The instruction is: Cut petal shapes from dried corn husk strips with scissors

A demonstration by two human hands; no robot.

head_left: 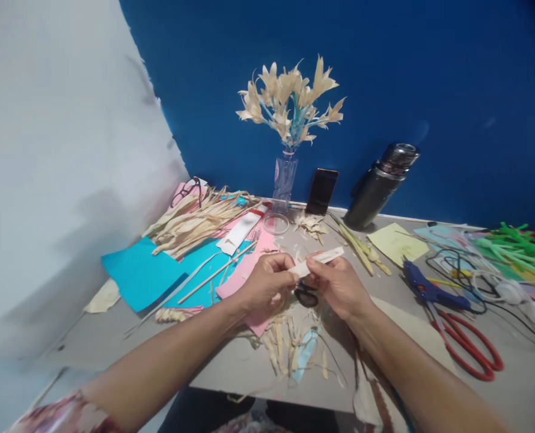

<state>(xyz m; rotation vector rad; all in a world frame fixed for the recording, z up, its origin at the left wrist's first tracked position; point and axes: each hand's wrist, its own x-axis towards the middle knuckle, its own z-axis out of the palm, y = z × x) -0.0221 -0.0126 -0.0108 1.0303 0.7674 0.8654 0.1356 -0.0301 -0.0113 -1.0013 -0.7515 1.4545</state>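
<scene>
Between both hands, above the table, I hold a narrow off-white strip (328, 255), perhaps paper or dried husk, that looks folded lengthwise. My left hand (267, 281) pinches its near end between thumb and curled fingers. Further along, my right hand (337, 285) grips it with thumb and fingers, and the far end sticks out to the right. Just below my hands lie black-handled scissors (306, 296), their blades out of sight. Cut husk scraps (279, 346) and a light blue paper piece (305, 355) are scattered nearer the table's front edge.
Dried husks (195, 222) and blue paper (143, 270) lie left. At the back stand a bottle (284, 183) of husk flowers (290, 96), a phone (323, 191) and a flask (378, 189). Right are a glue gun (432, 288), red-handled scissors (470, 349) and green pipe cleaners (515, 249).
</scene>
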